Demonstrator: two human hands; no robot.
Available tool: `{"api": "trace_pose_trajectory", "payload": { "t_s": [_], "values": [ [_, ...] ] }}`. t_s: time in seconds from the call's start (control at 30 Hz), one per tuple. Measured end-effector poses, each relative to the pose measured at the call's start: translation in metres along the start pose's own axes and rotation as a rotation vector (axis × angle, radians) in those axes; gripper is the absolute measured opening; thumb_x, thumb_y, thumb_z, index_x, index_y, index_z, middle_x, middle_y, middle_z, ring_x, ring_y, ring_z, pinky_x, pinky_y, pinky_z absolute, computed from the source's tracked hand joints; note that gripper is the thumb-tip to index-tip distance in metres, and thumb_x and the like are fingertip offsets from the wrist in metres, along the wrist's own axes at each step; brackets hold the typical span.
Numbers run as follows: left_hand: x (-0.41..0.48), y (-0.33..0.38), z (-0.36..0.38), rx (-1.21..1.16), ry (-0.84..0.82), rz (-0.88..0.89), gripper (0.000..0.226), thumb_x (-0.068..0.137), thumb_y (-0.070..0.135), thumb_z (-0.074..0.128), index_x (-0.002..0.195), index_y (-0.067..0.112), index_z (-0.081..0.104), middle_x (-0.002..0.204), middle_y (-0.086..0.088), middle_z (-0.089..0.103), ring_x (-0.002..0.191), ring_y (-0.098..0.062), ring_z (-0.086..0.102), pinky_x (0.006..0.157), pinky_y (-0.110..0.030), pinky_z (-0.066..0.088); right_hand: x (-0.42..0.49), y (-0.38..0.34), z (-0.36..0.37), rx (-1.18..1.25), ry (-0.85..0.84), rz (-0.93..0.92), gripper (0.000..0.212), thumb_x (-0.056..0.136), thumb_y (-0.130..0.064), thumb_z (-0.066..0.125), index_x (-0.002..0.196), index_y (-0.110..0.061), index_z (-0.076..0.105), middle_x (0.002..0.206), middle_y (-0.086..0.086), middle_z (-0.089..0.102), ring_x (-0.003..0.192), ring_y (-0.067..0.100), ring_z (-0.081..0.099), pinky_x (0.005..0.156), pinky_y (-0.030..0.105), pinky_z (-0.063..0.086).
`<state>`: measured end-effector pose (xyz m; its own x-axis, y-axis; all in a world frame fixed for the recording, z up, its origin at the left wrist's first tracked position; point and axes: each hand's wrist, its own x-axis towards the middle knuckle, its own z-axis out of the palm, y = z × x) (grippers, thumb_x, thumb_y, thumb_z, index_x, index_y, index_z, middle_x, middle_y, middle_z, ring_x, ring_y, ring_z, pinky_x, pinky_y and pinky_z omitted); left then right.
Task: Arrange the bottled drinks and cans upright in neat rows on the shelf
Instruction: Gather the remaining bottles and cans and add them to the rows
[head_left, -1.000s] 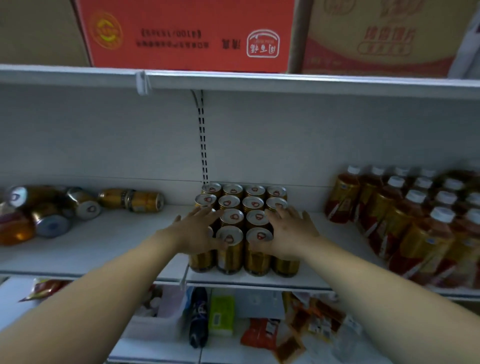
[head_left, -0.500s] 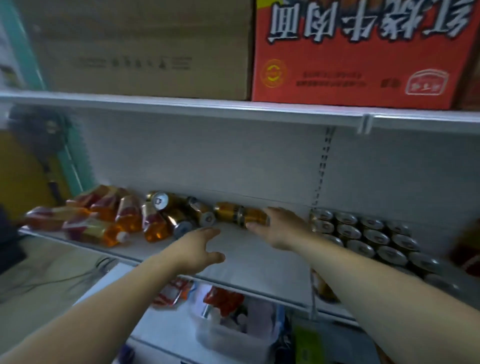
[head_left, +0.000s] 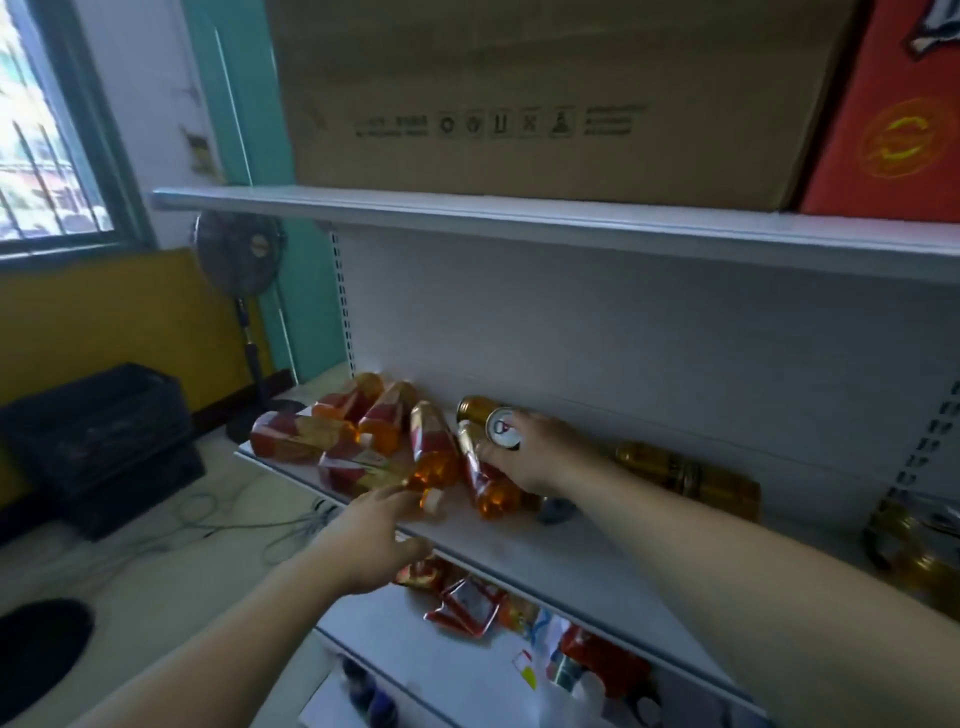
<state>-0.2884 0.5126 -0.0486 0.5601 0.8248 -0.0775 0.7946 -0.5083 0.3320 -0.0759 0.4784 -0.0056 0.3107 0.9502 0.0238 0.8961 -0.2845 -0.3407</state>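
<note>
The person is leaning in at the left end of the white shelf (head_left: 545, 553), both bare arms stretched out. The right hand (head_left: 537, 457) has its fingers (head_left: 485, 451) curled round a gold can (head_left: 503, 429) that lies on its side near the back wall, its silver top turned toward us. The left hand (head_left: 371, 540) hangs at the shelf's front edge with its fingers loose and spread, holding nothing. Its tips are just beside the pale cap of one bottle (head_left: 435, 462), and I cannot tell whether they touch it. That bottle belongs to a heap of amber bottles (head_left: 332, 441), all lying flat at odd angles at the shelf's left end, one of them right under the right hand. Further right, behind the right forearm, two more gold cans (head_left: 685, 478) lie end to end on their sides, and at the far right edge some blurred ones (head_left: 914, 540) seem to stand upright. On the shelf above sit a brown box (head_left: 519, 93) and a red box (head_left: 893, 119). Crumpled red packets (head_left: 467, 605) lie on the shelf below. Off to the left stand a fan (head_left: 239, 254) and a black crate (head_left: 98, 431) on the floor.
</note>
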Motion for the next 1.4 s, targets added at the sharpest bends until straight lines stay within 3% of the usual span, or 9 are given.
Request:
{"api": "trace_pose_trajectory", "payload": {
  "t_s": [0.1,0.27,0.5,0.67,0.83,1.0,1.1,1.2,1.4],
  "values": [
    [0.018,-0.033,-0.004,0.012,0.06,-0.044,0.07,0.086,0.048,0.059,0.147,0.028,0.029,0.155,0.004,0.025,0.141,-0.018,0.027,0.112,-0.032,0.028,0.037,-0.021,0.017,-0.027,-0.029,-0.082,0.07,0.087,-0.066,0.048,0.14,-0.02,0.044,0.145,0.009,0.045,0.131,0.028,0.044,0.103,0.037,0.038],
    [0.061,-0.084,-0.012,0.14,0.105,-0.111,0.077,0.085,0.049,0.06,0.149,0.035,0.019,0.16,0.003,0.012,0.148,-0.02,0.007,0.117,-0.04,0.021,0.106,-0.049,0.05,-0.03,-0.096,-0.149,0.056,0.087,-0.055,0.057,0.129,-0.019,0.049,0.126,0.009,0.055,0.112,0.027,0.055,0.084,0.033,0.043],
    [0.118,-0.119,-0.018,0.396,-0.073,0.134,0.09,0.084,0.052,0.059,0.149,0.039,0.0,0.16,0.006,-0.001,0.147,-0.02,-0.008,0.116,-0.047,-0.005,0.182,-0.075,0.095,-0.091,-0.212,-0.008,0.081,0.084,-0.053,0.061,0.144,-0.007,0.03,0.143,0.017,0.042,0.128,0.033,0.045,0.102,0.038,0.04],
    [0.145,-0.141,-0.018,0.438,-0.111,0.317,0.091,0.082,0.057,0.058,0.149,0.04,-0.002,0.16,0.005,0.005,0.148,-0.019,-0.002,0.109,-0.04,-0.012,0.206,-0.084,0.121,-0.192,-0.259,0.124,0.106,0.076,-0.065,0.062,0.15,-0.013,0.008,0.141,0.017,0.047,0.123,0.034,0.05,0.098,0.043,0.043],
    [0.165,-0.148,-0.029,0.395,-0.114,0.498,0.085,0.081,0.055,0.062,0.149,0.029,0.018,0.156,0.005,0.023,0.146,-0.015,0.014,0.115,-0.031,-0.002,0.214,-0.092,0.122,-0.125,-0.201,0.274,0.097,0.075,-0.052,0.066,0.149,-0.017,0.013,0.138,0.013,0.05,0.119,0.034,0.053,0.093,0.04,0.045],
    [0.175,-0.156,-0.028,0.279,-0.12,0.562,0.08,0.077,0.055,0.066,0.144,0.029,0.029,0.147,0.006,0.038,0.137,-0.014,0.031,0.115,-0.031,0.02,0.199,-0.103,0.098,0.082,0.017,0.336,0.102,0.078,-0.043,0.069,0.153,-0.019,0.005,0.145,0.013,0.041,0.125,0.033,0.048,0.095,0.037,0.044],
    [0.177,-0.164,-0.025,0.197,-0.108,0.56,0.083,0.071,0.057,0.068,0.142,0.03,0.032,0.141,0.008,0.043,0.13,-0.014,0.037,0.11,-0.031,0.028,0.181,-0.11,0.074,0.245,0.207,0.308,0.1,0.071,-0.041,0.07,0.151,-0.022,0.013,0.136,0.009,0.047,0.119,0.031,0.052,0.093,0.038,0.046],
    [0.176,-0.167,-0.025,-0.025,-0.076,0.511,0.085,0.064,0.052,0.075,0.137,0.029,0.039,0.132,0.008,0.05,0.12,-0.013,0.047,0.1,-0.026,0.038,0.155,-0.115,0.049,0.445,0.387,0.266,0.084,0.067,-0.038,0.068,0.14,-0.025,0.03,0.113,0.0,0.056,0.093,0.02,0.059,0.078,0.038,0.051],
    [0.172,-0.153,-0.017,-0.417,-0.099,0.42,0.083,0.055,0.043,0.085,0.126,0.029,0.046,0.112,0.009,0.058,0.099,-0.011,0.057,0.086,-0.027,0.049,0.095,-0.113,0.006,0.665,0.714,0.206,0.047,0.075,-0.014,0.073,0.114,-0.025,0.049,0.097,-0.007,0.061,0.086,0.005,0.06,0.069,0.021,0.045]
  ]
}}
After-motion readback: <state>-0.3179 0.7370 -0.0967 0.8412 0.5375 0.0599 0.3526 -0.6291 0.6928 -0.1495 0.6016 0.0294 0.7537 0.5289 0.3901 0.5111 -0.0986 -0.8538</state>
